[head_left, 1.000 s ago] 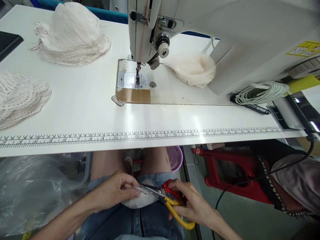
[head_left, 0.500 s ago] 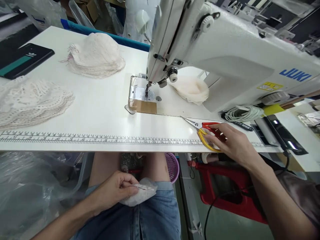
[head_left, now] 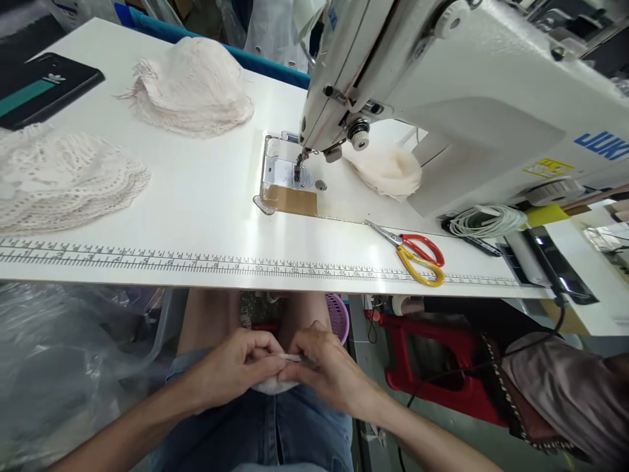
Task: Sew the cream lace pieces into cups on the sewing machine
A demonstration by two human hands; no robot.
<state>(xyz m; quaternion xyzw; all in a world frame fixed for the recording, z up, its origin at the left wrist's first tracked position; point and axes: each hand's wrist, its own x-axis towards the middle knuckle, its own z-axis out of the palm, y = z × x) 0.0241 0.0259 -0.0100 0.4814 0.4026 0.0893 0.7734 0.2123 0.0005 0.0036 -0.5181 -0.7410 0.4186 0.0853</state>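
Over my lap, my left hand (head_left: 248, 364) and my right hand (head_left: 322, 367) are closed, side by side, on a small piece of white fabric (head_left: 275, 385). The fingers of both hands pinch its upper edge, and most of the piece is hidden behind them. On the table lie scissors (head_left: 407, 252) with one red and one yellow handle, blades apart a little and pointing left. No hand touches them. Beyond stands a white sewing machine (head_left: 442, 124), its presser foot (head_left: 297, 172) over the metal plate. A cream fabric piece (head_left: 388, 170) rests under the machine arm.
Stacks of white fabric (head_left: 194, 88) and eyelet lace pieces (head_left: 69, 177) sit on the left of the table, near a black phone-like case (head_left: 49, 88). A printed ruler (head_left: 236, 263) runs along the front edge. Coiled white cord (head_left: 486, 221) lies right; a red stool (head_left: 442, 367) stands below.
My right hand has let go of the scissors, left them on the table, and moved down-left to my lap. It now grips the white fabric together with my left hand. The view has shifted slightly.
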